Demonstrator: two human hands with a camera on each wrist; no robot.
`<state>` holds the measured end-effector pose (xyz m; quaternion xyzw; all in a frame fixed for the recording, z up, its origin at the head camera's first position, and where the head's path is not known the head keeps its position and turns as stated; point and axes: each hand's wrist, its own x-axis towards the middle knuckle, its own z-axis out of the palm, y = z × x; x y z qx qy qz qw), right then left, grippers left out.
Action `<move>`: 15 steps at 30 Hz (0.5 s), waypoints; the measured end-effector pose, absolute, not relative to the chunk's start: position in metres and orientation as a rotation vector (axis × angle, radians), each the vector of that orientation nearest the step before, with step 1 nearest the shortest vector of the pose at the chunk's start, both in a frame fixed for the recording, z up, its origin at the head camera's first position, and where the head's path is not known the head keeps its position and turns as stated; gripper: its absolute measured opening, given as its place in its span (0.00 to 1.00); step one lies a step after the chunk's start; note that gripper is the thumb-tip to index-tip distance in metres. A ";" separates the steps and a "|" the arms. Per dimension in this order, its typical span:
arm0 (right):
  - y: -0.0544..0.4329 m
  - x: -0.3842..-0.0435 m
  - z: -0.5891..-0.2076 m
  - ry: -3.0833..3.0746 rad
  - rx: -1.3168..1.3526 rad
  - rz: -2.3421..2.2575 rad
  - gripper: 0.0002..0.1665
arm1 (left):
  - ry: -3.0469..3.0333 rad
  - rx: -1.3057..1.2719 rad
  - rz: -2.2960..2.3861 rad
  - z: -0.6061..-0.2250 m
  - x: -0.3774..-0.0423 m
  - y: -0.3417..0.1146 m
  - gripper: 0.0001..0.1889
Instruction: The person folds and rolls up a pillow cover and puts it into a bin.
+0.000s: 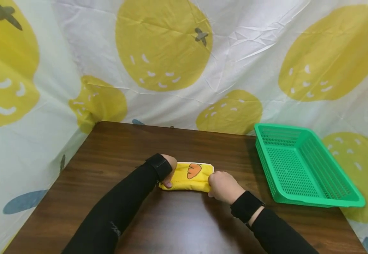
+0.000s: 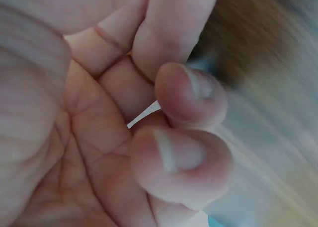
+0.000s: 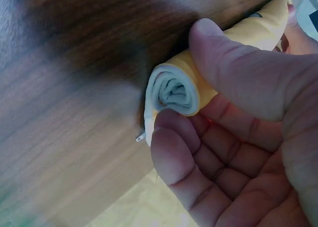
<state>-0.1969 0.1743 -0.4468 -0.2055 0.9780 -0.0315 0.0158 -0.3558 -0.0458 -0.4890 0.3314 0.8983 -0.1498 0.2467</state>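
Observation:
A yellow towel (image 1: 180,176) with an orange carrot print lies on the brown table, partly rolled into a narrow strip. My left hand (image 1: 170,165) holds its left end, thumb along the near side. At the opposite end, my right hand (image 1: 224,187) grips the roll. The right wrist view shows the white coiled end of the towel (image 3: 174,90) between thumb and fingers, with a small tag (image 3: 140,137) beside it. Curled fingers (image 2: 181,155) fill the left wrist view and hide most of the cloth there.
A green plastic basket (image 1: 274,176) stands on the right side of the table (image 1: 114,148). Behind and beside the table hangs a white curtain (image 1: 92,42) printed with yellow fruit.

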 end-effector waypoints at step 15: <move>0.187 -0.247 -0.432 2.689 -0.556 -0.217 0.13 | 2.904 1.014 -0.304 -0.444 -0.279 -0.050 0.16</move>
